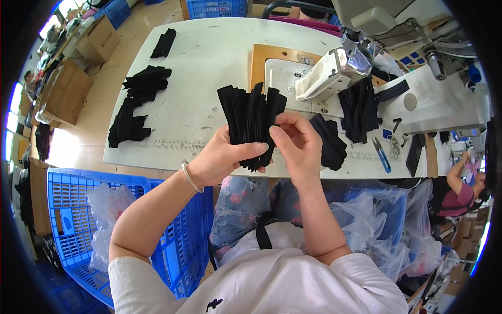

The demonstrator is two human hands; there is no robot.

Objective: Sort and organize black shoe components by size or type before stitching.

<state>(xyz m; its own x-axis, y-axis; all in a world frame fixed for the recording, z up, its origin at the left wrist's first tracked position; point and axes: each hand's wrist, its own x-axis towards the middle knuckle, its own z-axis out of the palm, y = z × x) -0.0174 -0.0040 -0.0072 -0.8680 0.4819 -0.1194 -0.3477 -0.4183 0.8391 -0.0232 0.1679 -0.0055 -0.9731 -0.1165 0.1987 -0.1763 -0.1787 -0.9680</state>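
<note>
Both hands meet at the centre of my view: my left hand (222,157) grips a fanned bundle of black fabric strips (251,123) from below, while my right hand (295,141) pinches its edge at three o'clock. Behind, on the white table (209,57), more black pieces (136,99) lie at ten o'clock; a sewing machine (340,65) sits at one o'clock, blue snips (381,154) at three.
</note>
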